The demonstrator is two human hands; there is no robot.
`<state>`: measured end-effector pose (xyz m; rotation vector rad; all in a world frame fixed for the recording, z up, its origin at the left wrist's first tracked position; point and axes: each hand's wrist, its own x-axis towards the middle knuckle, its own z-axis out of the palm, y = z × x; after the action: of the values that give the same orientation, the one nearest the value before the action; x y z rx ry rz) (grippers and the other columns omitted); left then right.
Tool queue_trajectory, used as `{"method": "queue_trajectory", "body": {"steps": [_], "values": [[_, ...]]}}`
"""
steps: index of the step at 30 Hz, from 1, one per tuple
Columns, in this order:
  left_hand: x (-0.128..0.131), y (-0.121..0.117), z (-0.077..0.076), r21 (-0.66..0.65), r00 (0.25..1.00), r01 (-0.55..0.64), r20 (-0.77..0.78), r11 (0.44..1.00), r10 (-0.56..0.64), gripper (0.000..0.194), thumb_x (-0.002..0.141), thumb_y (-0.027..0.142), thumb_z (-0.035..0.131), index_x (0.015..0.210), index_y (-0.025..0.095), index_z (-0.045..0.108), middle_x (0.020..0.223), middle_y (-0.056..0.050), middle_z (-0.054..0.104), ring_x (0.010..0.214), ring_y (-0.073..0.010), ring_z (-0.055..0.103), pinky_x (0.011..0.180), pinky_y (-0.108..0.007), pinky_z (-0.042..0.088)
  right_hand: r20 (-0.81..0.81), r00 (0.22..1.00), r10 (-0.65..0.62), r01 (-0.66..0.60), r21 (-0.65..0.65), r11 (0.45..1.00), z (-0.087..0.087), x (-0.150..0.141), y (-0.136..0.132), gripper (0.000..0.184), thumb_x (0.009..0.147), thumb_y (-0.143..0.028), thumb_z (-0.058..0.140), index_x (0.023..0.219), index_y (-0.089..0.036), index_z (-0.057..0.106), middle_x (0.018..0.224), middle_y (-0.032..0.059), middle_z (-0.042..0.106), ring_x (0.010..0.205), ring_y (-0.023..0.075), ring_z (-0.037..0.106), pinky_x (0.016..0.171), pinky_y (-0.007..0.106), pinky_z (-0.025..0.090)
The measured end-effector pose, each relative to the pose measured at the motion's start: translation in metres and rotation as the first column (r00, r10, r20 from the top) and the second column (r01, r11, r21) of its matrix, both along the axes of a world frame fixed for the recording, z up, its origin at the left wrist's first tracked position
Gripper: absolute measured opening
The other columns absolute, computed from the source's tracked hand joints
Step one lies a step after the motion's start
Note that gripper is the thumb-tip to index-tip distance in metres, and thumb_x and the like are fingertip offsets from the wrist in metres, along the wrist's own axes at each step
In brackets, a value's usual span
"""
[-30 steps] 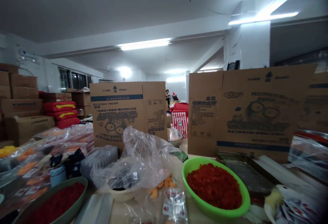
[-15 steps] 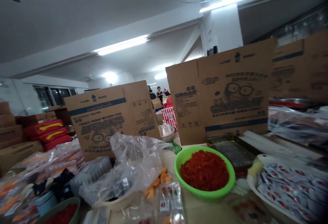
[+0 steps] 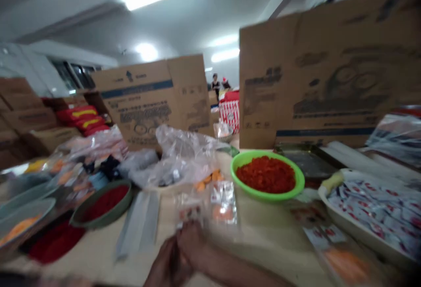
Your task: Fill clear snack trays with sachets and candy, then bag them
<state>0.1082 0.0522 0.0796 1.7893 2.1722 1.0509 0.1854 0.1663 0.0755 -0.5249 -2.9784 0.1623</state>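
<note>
Both my hands meet low in the middle of the view, blurred by motion. My left hand (image 3: 169, 260) is closed and pressed against my right hand (image 3: 194, 243), which is curled shut too. Whatever they hold, if anything, is hidden between the fingers. Just beyond the fingertips a clear plastic packet (image 3: 190, 210) with reddish-brown pieces lies on the table (image 3: 263, 239); whether I touch it I cannot tell. Beside it is another clear packet (image 3: 223, 203) with orange contents. Orange pieces (image 3: 208, 179) lie loose behind them.
A green bowl (image 3: 235, 179) of red food stands right of centre. At the right is a white basin (image 3: 365, 232) of printed sachets. A dark green bowl (image 3: 98, 221) and flat plastic bags (image 3: 138, 223) lie left. Cardboard boxes (image 3: 154, 90) stand behind a crumpled clear bag (image 3: 184, 151).
The view has tilted down, bringing more of the table into sight. My two hands, out of view before, now show at the bottom centre, close together.
</note>
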Motion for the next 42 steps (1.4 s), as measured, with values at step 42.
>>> {"method": "queue_trajectory", "body": {"steps": [42], "values": [[0.035, 0.135, -0.035, -0.211, 0.874, 0.461, -0.061, 0.862, -0.482, 0.016, 0.08, 0.01, 0.059, 0.08, 0.02, 0.072, 0.143, -0.007, 0.061, 0.147, -0.0326, 0.037, 0.12, -0.061, 0.024, 0.361, 0.219, -0.906, 0.975, -0.048, 0.216, -0.054, 0.377, 0.131, 0.056, 0.098, -0.045, 0.046, 0.12, 0.002, 0.066, 0.116, 0.0354, 0.066, 0.107, 0.0391, 0.069, 0.083, 0.043, 0.052]]}}
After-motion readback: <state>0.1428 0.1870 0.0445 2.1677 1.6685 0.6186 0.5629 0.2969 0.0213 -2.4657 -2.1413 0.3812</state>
